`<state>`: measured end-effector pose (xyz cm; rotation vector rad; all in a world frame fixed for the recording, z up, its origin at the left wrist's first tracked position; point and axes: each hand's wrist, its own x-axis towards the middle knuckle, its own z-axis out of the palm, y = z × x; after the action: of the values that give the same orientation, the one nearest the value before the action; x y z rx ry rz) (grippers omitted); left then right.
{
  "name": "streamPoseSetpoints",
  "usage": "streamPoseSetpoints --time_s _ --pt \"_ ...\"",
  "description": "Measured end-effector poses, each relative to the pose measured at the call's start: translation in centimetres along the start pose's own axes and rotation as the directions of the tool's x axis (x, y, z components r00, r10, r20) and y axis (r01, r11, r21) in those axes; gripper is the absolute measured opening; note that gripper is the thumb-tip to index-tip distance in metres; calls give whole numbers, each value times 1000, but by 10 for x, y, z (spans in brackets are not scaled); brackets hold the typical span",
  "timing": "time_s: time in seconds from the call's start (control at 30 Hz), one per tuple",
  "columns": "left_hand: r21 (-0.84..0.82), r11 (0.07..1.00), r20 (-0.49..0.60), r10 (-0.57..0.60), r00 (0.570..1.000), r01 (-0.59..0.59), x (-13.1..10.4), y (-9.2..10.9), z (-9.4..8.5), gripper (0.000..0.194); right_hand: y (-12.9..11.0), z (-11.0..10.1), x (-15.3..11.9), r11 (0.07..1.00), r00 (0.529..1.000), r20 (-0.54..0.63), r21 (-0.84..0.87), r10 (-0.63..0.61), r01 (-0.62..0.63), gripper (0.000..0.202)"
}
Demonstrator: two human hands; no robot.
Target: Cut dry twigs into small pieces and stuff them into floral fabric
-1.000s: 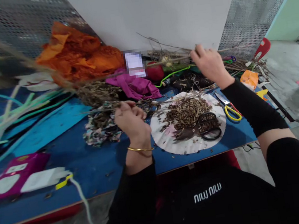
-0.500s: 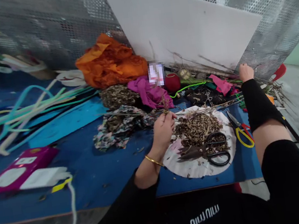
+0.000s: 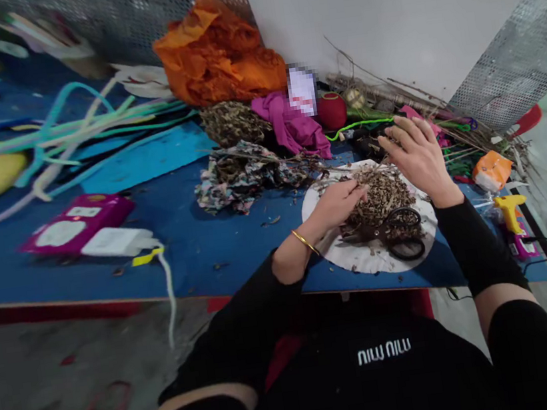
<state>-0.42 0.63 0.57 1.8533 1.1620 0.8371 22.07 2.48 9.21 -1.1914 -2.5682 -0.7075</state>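
Observation:
On a round white sheet (image 3: pixel 351 258) lies a pile of dried plant bits (image 3: pixel 383 194), with black-handled scissors (image 3: pixel 408 251) across its near side. My left hand (image 3: pixel 337 205), with a gold bangle at the wrist, is over the left part of the pile. Its fingertips are pressed together, and what they pinch is too small to name. Just beyond the pile on the right, my right hand (image 3: pixel 413 154) is raised palm down, its fingers bent and apart, with nothing visible held. Thin dry stems pass near both hands.
Floral cloth (image 3: pixel 230 180), orange crumpled material (image 3: pixel 218 57) and purple cloth (image 3: pixel 290 125) lie behind left. A purple packet (image 3: pixel 79 224) is at the left. At the right are a yellow glue gun (image 3: pixel 510 209) and an orange-white pack (image 3: pixel 492 169). A white board (image 3: pixel 369 11) stands behind.
My right hand has come in from the far right to beside the pile, and its fingers have opened. My left hand has moved right over the pile. The view has shifted.

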Motion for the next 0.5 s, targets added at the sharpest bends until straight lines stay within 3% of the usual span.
streamPoseSetpoints --time_s 0.2,0.3,0.4,0.5 --pt "200 979 -39 58 998 -49 3 1 -1 34 8 13 -30 997 996 47 -7 79 -78 37" --pt "254 966 -89 61 994 -36 5 1 1 35 1 23 -38 982 981 39 -28 188 -187 38" --pt "291 956 -122 65 990 -27 6 1 4 34 -12 30 -41 932 932 -26 40 362 -361 39" --pt "329 944 -135 74 988 -26 6 0 10 33 -23 37 -41 864 877 -73 230 475 -449 38"
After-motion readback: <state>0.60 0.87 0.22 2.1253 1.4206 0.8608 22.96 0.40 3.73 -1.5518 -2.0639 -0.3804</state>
